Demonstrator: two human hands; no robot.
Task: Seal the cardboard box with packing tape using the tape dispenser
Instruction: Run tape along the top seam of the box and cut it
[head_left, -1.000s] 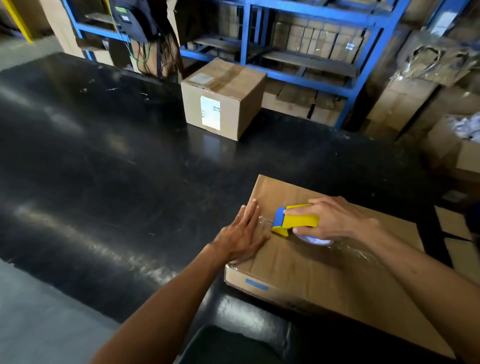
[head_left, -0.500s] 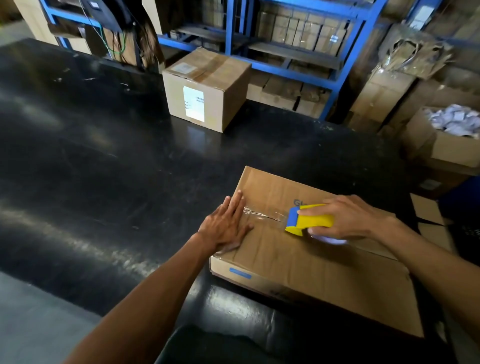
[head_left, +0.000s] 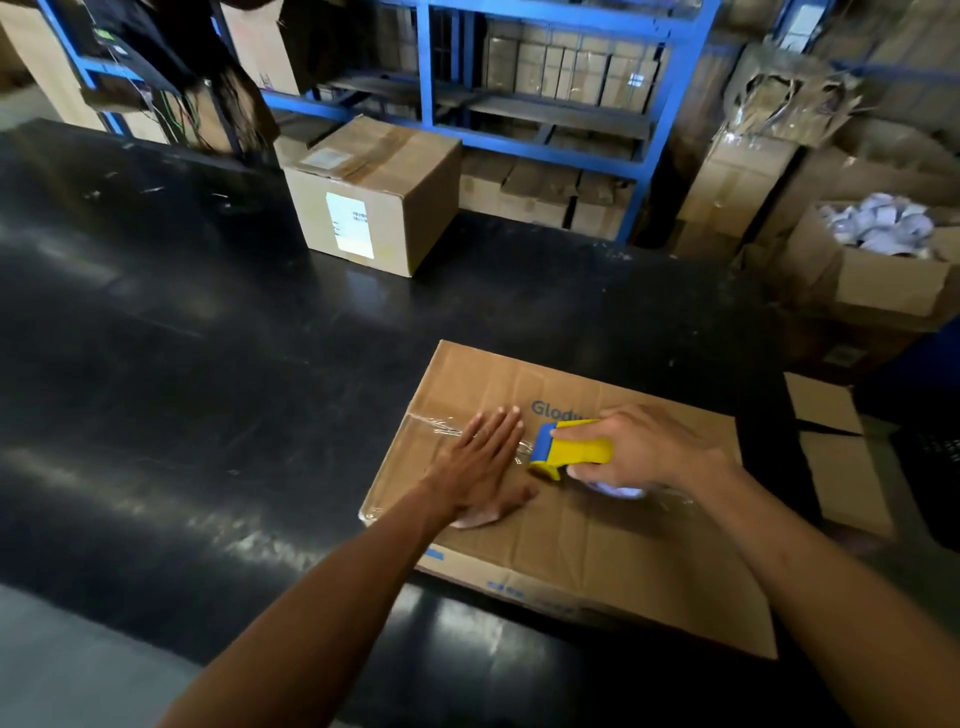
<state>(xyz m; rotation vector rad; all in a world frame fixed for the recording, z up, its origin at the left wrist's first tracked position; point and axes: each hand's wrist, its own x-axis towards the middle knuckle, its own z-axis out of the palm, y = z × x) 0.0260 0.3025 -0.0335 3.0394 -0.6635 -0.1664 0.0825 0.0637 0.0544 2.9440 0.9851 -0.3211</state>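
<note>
A flat brown cardboard box (head_left: 597, 545) with blue print lies on the black table (head_left: 208, 389) in front of me. My left hand (head_left: 480, 467) rests flat, fingers spread, on the box top over a strip of clear tape (head_left: 436, 427) that runs in from the box's left edge. Just right of it, my right hand (head_left: 649, 449) grips a yellow and blue tape dispenser (head_left: 566, 451), its blue end pointing at my left fingers. The roll under my right hand is mostly hidden.
A taped cardboard box (head_left: 374, 197) with a white label stands at the table's far side. Blue metal shelving (head_left: 519, 78) with cartons lines the back. Stacked and open cartons (head_left: 872, 270) crowd the right, beyond the table edge.
The dispenser has travelled right along the box top, leaving clear tape behind it. My left hand slid right after it, pressing on the tape. The camera view shifted.
</note>
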